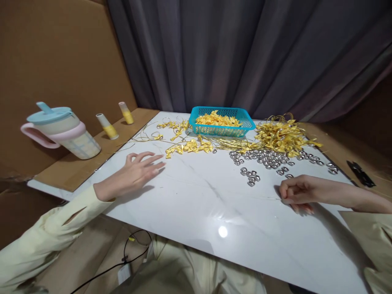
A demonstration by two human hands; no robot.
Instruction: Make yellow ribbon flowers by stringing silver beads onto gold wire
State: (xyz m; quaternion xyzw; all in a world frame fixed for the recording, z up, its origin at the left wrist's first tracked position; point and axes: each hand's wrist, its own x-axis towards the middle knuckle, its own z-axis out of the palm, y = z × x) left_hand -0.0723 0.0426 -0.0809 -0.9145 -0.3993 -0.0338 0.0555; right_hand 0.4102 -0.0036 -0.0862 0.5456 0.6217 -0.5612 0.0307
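Observation:
My left hand (139,171) hovers low over the left part of the white marble-patterned table (190,208), fingers spread and holding nothing. Its fingertips are close to a row of small yellow ribbon bows (190,148). My right hand (298,192) is at the right side, thumb and index finger pinched together. From that pinch a thin, pale thread (271,199) runs leftward, so faint that its far end cannot be made out. Just beyond the right hand lie many small silver oval rings (272,158), with a few in a separate cluster (251,176).
A blue plastic basket (222,130) of yellow bows stands at the back. Right of it is a heap of yellow ribbons with gold cords (280,136). A tumbler (76,136) and two yellow thread spools (108,127) stand left. Black snips (360,173) lie right.

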